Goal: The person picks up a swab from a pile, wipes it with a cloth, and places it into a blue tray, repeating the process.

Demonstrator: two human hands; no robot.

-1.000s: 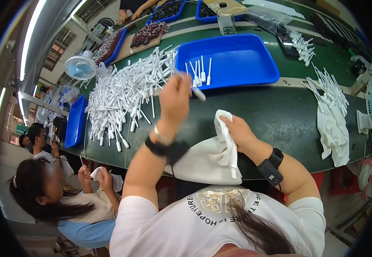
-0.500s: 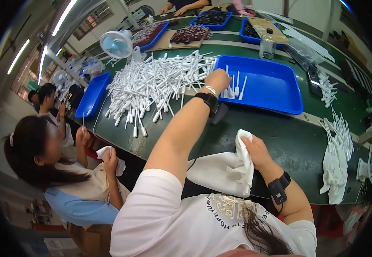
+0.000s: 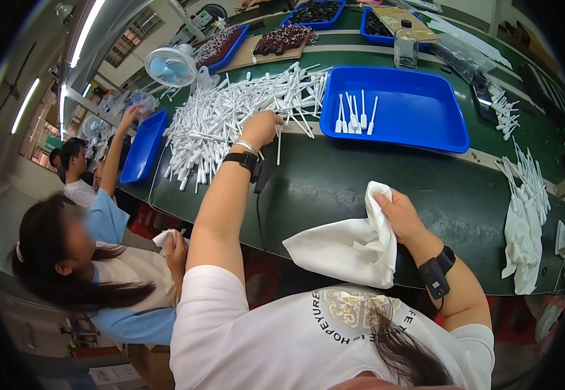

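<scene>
My left hand [image 3: 261, 127] reaches into a big heap of white plastic sticks [image 3: 230, 114] on the dark green table [image 3: 334, 188], its fingers closed on one stick [image 3: 278, 140] at the heap's right edge. My right hand [image 3: 399, 214] grips a white cloth [image 3: 347, 247] that drapes over the table's near edge. A blue tray [image 3: 412, 114] lies beyond, holding several white sticks [image 3: 356, 116] in its left part. Both wrists carry black bands.
A person to my left [image 3: 81, 260] sits holding a white cloth; another farther on raises an arm. A small fan [image 3: 170, 65], another blue tray [image 3: 143, 146], trays of dark parts [image 3: 282, 39], and more white sticks and cloth [image 3: 523, 195] lie at the right.
My left hand has gone from the blue tray back leftward to the heap of sticks and closed on one. The right hand still holds the cloth.
</scene>
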